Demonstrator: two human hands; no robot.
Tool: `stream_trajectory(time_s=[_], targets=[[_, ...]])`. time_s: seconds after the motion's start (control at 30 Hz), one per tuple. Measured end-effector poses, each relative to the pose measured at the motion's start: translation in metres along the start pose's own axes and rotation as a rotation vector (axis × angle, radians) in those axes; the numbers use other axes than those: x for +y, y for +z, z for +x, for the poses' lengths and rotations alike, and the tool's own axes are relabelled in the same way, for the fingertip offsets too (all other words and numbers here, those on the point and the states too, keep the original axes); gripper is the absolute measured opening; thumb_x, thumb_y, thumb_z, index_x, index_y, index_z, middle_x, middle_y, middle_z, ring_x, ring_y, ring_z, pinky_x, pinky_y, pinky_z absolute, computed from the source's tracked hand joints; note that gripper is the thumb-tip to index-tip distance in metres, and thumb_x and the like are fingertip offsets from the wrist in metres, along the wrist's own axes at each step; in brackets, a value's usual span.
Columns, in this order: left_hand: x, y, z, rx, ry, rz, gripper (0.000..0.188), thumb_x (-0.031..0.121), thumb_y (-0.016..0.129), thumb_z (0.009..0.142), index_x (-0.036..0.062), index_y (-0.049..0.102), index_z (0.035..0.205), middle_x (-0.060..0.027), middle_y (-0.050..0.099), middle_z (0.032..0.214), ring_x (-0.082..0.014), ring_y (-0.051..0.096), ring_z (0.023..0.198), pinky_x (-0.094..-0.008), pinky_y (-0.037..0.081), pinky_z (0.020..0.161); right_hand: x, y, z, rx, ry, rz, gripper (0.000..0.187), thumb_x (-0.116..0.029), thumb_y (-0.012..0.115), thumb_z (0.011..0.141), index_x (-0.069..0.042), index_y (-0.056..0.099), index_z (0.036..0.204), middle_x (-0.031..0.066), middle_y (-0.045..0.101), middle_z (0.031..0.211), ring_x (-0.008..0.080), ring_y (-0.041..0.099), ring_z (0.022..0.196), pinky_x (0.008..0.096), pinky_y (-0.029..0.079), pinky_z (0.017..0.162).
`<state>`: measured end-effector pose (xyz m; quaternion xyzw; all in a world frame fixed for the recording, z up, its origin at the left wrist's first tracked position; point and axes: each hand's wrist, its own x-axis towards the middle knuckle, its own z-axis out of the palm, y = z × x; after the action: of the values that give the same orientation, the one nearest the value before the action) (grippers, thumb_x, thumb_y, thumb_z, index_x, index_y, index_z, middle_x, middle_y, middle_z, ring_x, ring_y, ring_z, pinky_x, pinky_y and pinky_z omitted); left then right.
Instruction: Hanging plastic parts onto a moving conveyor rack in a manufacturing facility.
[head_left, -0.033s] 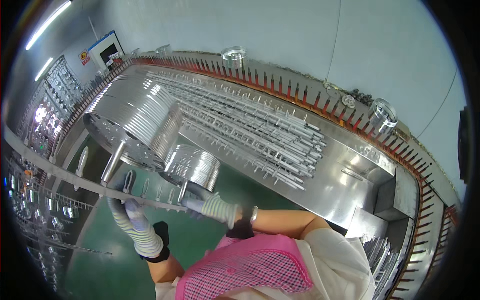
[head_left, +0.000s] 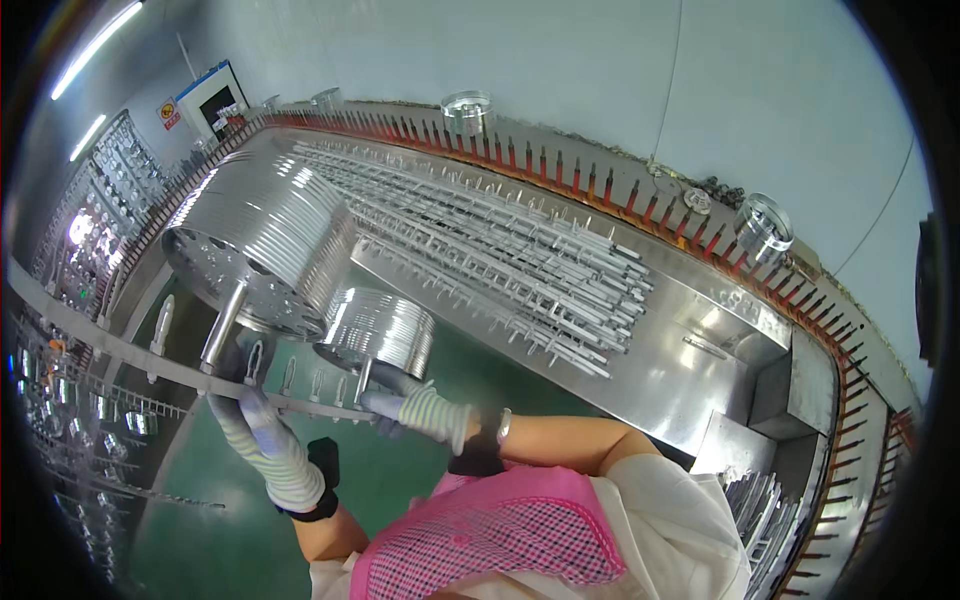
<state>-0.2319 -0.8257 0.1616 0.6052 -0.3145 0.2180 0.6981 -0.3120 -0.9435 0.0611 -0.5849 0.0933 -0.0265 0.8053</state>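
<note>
A pale metal rack bar (head_left: 120, 347) with upright clips slants across the left side. Two shiny, ribbed silver drums stand off it on metal posts: a large drum (head_left: 262, 235) at the left and a smaller-looking drum (head_left: 380, 330) to its right. My left hand (head_left: 262, 440), in a striped knit glove, is closed round the bar below the large drum's post (head_left: 224, 328). At the bar's right end, my gloved right hand (head_left: 415, 408) grips it beside the smaller drum's post. Some fingers of both hands are hidden behind the bar and clips.
Many thin metal racks (head_left: 500, 265) lie piled on a steel bench (head_left: 690, 390) ahead. Behind it curves a line of red-based spindles (head_left: 575, 178), with round silver parts (head_left: 765, 228) on a few. Hanging racks with shiny parts (head_left: 100, 410) are at the left; metal boxes (head_left: 790, 385) stand right.
The bar, with both drums and both hands on it, has shifted slightly to the left. My grip looks the same.
</note>
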Motion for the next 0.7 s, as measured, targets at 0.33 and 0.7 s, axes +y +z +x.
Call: stream_trajectory(time_s=[0.33, 0.7], targets=[[0.033, 0.045, -0.011, -0.022, -0.076, -0.328, 0.04, 0.036, 0.047, 0.085, -0.0024, 0.051, 0.096, -0.0174, 0.057, 0.097, -0.0166, 0.056, 0.069, -0.029, 0.048, 0.065, -0.012, -0.006, 0.005, 0.01, 0.259, 0.477, 0.033, -0.043, 0.053, 0.08, -0.011, 0.055, 0.087, 0.0025, 0.056, 0.07, 0.012, 0.048, 0.055, 0.0258, 0.038, 0.046], [0.056, 0.087, -0.047, 0.097, -0.198, -0.122, 0.055, 0.047, 0.047, 0.08, -0.0031, 0.049, 0.103, -0.013, 0.056, 0.091, -0.0212, 0.053, 0.082, -0.0335, 0.042, 0.075, -0.032, -0.254, -0.129, 0.984, -0.327, 0.245, 0.049, -0.053, 0.046, 0.082, -0.009, 0.054, 0.102, 0.0034, 0.056, 0.092, 0.0145, 0.047, 0.079, 0.0258, 0.039, 0.072]])
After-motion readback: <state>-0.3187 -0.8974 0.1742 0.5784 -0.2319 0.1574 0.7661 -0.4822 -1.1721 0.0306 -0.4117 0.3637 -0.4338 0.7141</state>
